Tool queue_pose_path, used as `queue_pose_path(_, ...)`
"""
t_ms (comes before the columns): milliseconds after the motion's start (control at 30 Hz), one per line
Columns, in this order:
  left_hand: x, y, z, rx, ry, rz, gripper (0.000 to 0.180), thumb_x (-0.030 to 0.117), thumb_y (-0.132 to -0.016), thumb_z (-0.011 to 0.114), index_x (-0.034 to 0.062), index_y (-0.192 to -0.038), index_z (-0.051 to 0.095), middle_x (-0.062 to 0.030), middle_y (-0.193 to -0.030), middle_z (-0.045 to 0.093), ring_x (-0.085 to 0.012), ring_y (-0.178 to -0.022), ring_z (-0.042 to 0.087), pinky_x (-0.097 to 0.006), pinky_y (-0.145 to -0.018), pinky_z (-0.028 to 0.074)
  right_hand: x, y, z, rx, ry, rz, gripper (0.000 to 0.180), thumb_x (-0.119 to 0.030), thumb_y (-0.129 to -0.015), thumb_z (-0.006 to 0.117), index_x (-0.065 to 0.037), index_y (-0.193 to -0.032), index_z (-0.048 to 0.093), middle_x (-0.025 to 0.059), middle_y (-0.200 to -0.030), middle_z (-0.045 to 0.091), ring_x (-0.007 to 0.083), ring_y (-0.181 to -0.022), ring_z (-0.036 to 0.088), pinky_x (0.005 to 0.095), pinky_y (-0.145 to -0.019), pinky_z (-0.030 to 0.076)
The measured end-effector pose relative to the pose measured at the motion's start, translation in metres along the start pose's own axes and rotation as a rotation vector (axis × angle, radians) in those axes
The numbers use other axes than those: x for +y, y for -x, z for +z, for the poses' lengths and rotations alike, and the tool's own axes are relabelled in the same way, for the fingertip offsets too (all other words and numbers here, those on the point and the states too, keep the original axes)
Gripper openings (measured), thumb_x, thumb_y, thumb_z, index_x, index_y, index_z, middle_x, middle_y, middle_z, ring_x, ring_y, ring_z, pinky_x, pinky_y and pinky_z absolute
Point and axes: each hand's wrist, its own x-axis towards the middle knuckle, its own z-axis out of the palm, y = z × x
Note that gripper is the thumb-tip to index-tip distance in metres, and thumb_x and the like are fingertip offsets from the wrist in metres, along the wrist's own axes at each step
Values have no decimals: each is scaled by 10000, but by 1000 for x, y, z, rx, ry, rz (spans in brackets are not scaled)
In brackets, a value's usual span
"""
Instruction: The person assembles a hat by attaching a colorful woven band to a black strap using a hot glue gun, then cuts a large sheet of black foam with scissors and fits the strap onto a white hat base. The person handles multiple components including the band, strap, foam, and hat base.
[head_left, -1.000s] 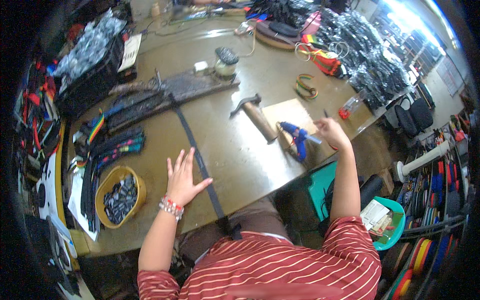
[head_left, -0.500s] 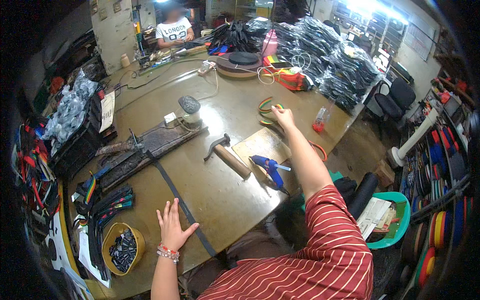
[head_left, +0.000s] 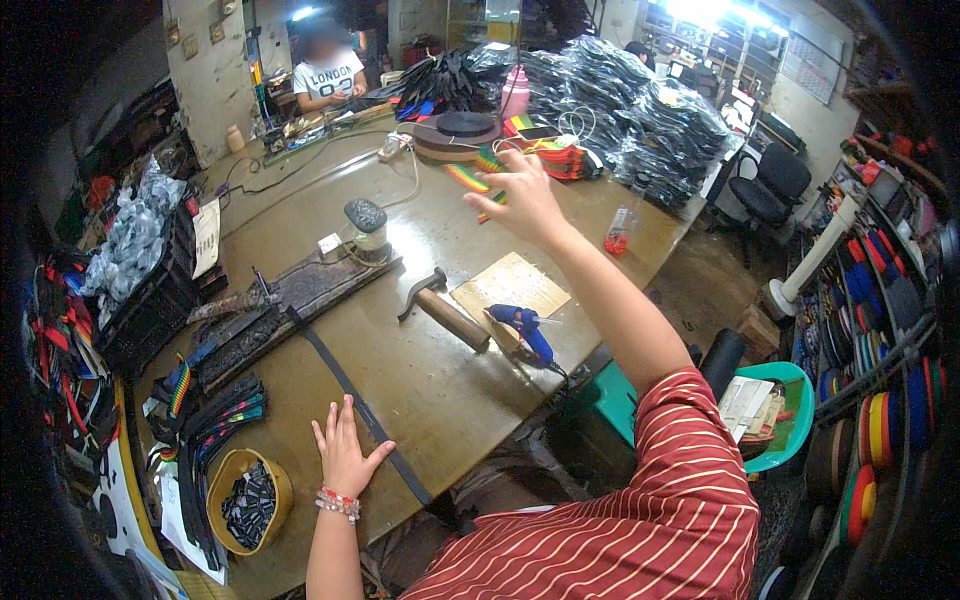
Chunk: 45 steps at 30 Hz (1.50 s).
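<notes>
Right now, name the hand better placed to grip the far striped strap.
Probably the right hand: it is spread open at the striped strap. The left hand lies by the black strap, farther away.

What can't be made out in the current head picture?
Head view:
- Striped strap: blurred, partly hidden by the right hand; grip unclear.
- Left hand: its back hides the palm.
- Black strap: lower end lost beyond the table edge.
- Black pieces in the tub: too small to identify.
</notes>
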Motion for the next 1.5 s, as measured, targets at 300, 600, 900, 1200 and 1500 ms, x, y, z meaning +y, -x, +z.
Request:
queue_pose_path(300,-1,-1,1,2,3,-8,1044,632,-721,629,67,-1467,167,-132,-1460,332,-316,-1377,236,-555,-1119,45,-97,14,-29,18,-88,-363,432,-426,-740,693,-59,-967,684,97,-1098,514,291,-1061,445,432,-900,376)
queue_pose_path(600,-1,-1,1,13,23,-1,1038,624,-722,631,53,-1461,178,-148,-1452,340,-330,-1374,238,-556,-1116,42,-124,29,-45,-110,-135,-430,345,-358,-754,704,-24,-839,691,114,-1095,531,292,-1042,460,430,-883,400)
queue_pose_path(900,1,0,-1,15,21,4,1028,538,-716,688,37,-1456,180,-154,-1455,331,-332,-1372,239,-557,-1116,46,-132,34,-52,-120,-146,-417,303,-317,-758,703,-23,-831,693,101,-1077,535,284,-1033,473,419,-885,398)
queue_pose_path(1200,3,0,-3,1,6,-5,1039,533,-711,695,9,-1449,184,-140,-1472,308,-330,-1375,232,-557,-1115,56,-136,39,-52,-151,-137,-437,277,-283,-744,704,-40,-877,696,90,-1051,521,283,-1051,470,415,-885,407)
queue_pose_path(1500,0,-1,0,17,-1,-3,1039,541,-705,696,32,-1454,187,-142,-1463,323,-336,-1365,256,-563,-1113,67,-135,43,-48,-167,-132,-423,290,-281,-734,712,-37,-890,696,91,-1052,511,288,-1067,453,419,-897,397)
